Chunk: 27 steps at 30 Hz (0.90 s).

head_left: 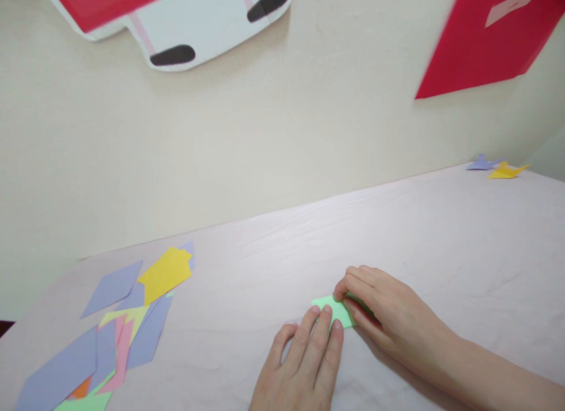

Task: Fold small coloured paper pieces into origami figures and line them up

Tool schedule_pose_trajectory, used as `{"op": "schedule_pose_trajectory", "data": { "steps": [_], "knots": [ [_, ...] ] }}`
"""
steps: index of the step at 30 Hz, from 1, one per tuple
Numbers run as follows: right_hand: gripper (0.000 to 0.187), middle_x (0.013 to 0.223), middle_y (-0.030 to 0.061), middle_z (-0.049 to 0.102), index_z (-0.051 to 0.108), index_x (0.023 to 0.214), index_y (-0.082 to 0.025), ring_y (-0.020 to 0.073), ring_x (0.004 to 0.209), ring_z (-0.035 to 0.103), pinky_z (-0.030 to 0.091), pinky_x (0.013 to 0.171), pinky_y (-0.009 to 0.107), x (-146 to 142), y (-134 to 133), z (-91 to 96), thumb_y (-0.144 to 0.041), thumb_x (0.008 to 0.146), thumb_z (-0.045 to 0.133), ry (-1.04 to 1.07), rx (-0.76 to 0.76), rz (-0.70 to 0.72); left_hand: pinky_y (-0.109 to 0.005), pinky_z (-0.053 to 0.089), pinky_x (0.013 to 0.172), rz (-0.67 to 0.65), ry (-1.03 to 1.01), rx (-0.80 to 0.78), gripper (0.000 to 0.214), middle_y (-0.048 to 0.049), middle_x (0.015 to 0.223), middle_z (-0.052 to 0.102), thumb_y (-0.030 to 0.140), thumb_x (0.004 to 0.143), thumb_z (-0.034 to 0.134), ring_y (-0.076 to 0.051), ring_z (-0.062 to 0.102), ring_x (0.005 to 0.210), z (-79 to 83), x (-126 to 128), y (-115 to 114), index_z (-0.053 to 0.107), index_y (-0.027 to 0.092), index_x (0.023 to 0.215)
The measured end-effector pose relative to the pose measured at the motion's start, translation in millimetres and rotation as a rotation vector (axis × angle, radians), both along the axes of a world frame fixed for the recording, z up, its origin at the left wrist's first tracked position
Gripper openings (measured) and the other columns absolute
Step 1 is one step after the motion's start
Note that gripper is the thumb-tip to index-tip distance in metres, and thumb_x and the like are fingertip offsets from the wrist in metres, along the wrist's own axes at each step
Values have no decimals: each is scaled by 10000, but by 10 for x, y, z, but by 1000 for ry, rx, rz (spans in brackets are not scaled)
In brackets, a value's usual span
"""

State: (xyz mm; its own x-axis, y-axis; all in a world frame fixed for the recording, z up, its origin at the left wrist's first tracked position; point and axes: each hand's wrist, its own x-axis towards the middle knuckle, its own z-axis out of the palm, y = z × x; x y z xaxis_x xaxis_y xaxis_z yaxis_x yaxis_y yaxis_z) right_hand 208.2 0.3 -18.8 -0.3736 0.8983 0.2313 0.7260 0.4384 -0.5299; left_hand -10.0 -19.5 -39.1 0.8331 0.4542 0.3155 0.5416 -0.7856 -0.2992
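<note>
A small piece of light green paper [334, 312], apparently folded, lies flat on the table. My left hand [304, 358] rests on its near left part with the fingers stretched out and the fingertips touching it. From the right, my right hand [383, 308] pinches the paper's right edge between thumb and curled fingers, which hide that edge and corner.
On the white-covered table [247, 293], loose coloured papers [62, 364] lie spread at the left, a yellow sheet [166, 274] among them. Folded purple [482, 162] and yellow [507, 171] paper shapes stand at the far right. Behind rises a wall [265, 146] with red-and-white cutouts.
</note>
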Motion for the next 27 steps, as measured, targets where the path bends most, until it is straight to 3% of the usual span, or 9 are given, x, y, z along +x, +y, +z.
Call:
{"op": "schedule_pose_trajectory", "data": {
  "steps": [7,11,14,20,27],
  "knots": [
    [197,843,60,607,580,873,-179,205,779,515,430,700,339,8,14,17,-40,864,441,15,36,31,-308,394,920,-29,2,-51,394,-45,1405,564,316,1041,303,-206,480,1284,55,-9,34,571,205,1308],
    [178,927,67,580,562,888,-189,227,868,504,426,767,383,-9,-9,86,-42,824,486,47,-58,5,-312,392,891,-37,-43,-61,445,-34,1348,612,360,1051,239,-201,520,1231,93,5,57,604,210,1258],
    [242,994,64,556,547,911,-202,248,944,485,415,821,412,-44,-42,125,-38,734,553,59,-131,-48,-309,385,882,-38,-69,-65,427,-49,1331,623,369,1046,280,-202,529,1213,113,24,62,599,192,1267],
    [305,1032,66,527,532,929,-202,255,978,463,399,859,435,-82,-55,118,-18,686,532,71,-161,-69,-327,355,883,-53,-93,-62,592,-67,1276,656,615,966,341,-219,529,1180,144,45,66,619,169,1238],
    [435,1034,55,521,556,931,-211,253,1014,465,405,892,436,-41,-44,149,48,600,446,105,-213,-48,-341,356,882,-61,-77,-96,642,-86,1279,641,666,938,331,-239,514,1177,164,55,61,617,167,1223]
  ]
}}
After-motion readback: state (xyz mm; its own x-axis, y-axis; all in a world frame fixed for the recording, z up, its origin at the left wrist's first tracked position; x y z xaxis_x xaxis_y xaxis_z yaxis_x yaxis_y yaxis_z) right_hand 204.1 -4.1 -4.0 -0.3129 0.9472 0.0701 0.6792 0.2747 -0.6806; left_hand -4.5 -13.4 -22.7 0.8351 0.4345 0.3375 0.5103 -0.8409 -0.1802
